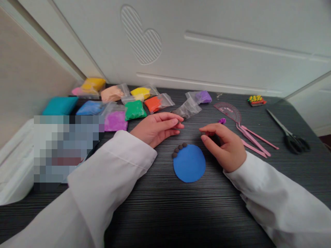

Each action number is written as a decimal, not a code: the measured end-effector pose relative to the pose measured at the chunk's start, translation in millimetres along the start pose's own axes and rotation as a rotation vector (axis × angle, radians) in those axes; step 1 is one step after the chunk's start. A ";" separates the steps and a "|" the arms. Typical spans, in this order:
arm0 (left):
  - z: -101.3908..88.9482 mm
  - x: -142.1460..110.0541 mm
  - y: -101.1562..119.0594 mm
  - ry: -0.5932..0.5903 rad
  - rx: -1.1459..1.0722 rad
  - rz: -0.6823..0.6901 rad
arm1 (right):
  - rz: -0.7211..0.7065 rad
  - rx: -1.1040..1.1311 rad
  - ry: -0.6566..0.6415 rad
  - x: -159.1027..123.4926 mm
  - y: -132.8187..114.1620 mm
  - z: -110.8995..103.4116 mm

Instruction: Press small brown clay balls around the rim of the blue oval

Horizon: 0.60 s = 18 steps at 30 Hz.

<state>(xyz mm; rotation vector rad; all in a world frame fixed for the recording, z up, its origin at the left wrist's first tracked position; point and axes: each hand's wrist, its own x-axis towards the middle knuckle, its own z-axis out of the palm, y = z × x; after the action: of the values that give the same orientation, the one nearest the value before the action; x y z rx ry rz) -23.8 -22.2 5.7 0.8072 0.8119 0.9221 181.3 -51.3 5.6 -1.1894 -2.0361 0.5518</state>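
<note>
A flat blue clay disc [190,165] lies on the dark table, with several small dark clay balls [177,150] in a row along its upper left edge. Above the disc, to the left, my left hand [161,129] has thumb and fingertips pressed together; what they hold, if anything, is too small to name. Right of the disc is my right hand [224,146], its thumb and forefinger closed in a pinch. A dark speck shows between those fingertips, but I cannot make it out. Just beyond the left fingertips lies a clear bag [188,108] with dark clay.
Bags of coloured clay, among them green [134,110], orange [153,103] and purple [204,96], lie at the back left and centre. On the right are a protractor [229,111], pink tweezers [253,139], scissors [289,134] and a small colourful piece [256,100]. A white container [18,162] stands left.
</note>
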 end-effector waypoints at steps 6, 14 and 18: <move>-0.2 0.1 -0.8 -0.021 -0.004 0.013 | 0.002 0.061 -0.051 -2.4 -2.7 3.1; -2.7 0.8 -2.2 -0.043 0.015 0.020 | -0.072 0.046 -0.149 -0.9 -9.4 3.8; -2.6 1.0 -2.2 -0.042 0.011 0.016 | -0.074 0.033 -0.179 -1.7 -9.8 4.2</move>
<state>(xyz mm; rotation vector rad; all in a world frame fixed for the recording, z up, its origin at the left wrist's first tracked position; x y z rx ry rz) -24.9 -21.5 2.4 0.8416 0.7753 0.9129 173.1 -57.6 8.7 -1.0731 -2.2034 0.6732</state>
